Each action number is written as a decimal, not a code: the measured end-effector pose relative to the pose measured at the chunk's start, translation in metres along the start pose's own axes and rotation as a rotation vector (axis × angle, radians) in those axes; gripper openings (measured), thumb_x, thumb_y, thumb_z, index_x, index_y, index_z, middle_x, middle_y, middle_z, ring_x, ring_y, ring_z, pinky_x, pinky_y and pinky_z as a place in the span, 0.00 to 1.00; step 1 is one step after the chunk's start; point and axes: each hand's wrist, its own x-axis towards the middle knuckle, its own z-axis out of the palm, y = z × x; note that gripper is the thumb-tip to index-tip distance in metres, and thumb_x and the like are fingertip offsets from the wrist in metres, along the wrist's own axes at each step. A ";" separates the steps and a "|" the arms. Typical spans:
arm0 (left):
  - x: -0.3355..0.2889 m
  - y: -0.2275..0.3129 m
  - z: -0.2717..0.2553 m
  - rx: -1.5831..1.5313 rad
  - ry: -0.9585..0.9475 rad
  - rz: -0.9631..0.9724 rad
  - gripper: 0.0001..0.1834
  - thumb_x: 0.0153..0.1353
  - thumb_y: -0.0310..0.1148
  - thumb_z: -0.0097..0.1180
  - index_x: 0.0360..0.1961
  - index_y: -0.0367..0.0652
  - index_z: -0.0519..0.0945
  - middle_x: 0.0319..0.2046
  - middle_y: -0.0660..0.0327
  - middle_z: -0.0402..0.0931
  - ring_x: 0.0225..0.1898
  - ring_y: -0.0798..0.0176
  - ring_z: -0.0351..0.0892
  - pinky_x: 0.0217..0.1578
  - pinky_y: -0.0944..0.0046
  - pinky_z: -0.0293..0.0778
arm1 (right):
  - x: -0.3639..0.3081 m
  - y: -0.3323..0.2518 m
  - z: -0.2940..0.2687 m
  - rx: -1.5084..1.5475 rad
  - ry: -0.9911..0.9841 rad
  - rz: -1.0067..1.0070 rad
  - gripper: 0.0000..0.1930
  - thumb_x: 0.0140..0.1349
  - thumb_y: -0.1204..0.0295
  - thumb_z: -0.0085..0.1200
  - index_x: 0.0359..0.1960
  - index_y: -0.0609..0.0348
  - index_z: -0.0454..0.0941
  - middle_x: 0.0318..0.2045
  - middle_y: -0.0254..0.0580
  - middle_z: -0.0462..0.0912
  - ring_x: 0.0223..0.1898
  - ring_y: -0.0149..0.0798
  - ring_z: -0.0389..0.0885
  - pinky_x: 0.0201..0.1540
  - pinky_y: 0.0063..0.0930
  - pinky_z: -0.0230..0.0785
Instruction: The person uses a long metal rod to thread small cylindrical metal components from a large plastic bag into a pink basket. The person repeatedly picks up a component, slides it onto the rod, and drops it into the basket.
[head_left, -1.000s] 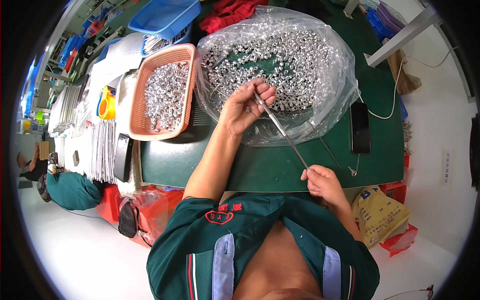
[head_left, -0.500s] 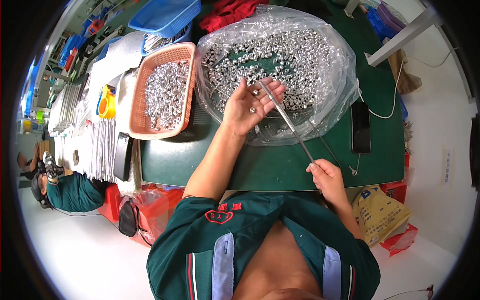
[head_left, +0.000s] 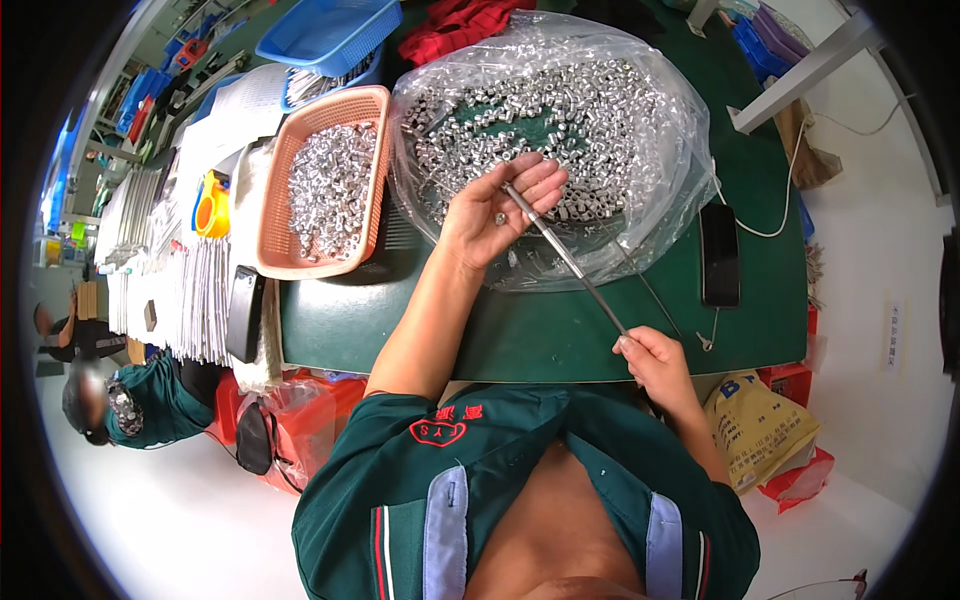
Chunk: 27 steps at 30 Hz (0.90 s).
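Observation:
My left hand (head_left: pixel 495 215) is palm up and cupped over the near edge of a clear plastic bag (head_left: pixel 660 215). A small metal sleeve (head_left: pixel 500 218) lies in its palm. The thumb reaches to the tip of a slim metal rod (head_left: pixel 563 252); whether a second sleeve sits at that tip is too small to tell. My right hand (head_left: pixel 652 358), near the table's front edge, has its fingers closed around the rod's lower end. The rod slants up and left to the left palm. Many loose metal sleeves (head_left: pixel 600 140) are spread in the bag.
An orange basket (head_left: pixel 270 225) of small metal pieces stands left of the bag, with blue baskets (head_left: pixel 330 40) behind. A black phone (head_left: pixel 720 255) lies right on the green table (head_left: pixel 400 345). Beside the orange basket are a yellow tape dispenser (head_left: pixel 212 208) and another black device (head_left: pixel 246 313).
The rod's tip has shifted left and down, deeper into the left palm, and the left thumb has come in toward it. One of two sleeves seen there no longer shows separately.

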 end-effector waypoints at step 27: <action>0.025 0.018 0.013 -0.129 0.496 0.169 0.25 0.71 0.46 0.34 0.47 0.29 0.64 0.43 0.45 0.64 0.47 0.50 0.68 0.49 0.52 0.72 | 0.012 -0.005 0.005 0.337 -0.049 -0.019 0.10 0.67 0.70 0.47 0.31 0.63 0.74 0.15 0.21 0.59 0.14 0.15 0.53 0.15 0.13 0.43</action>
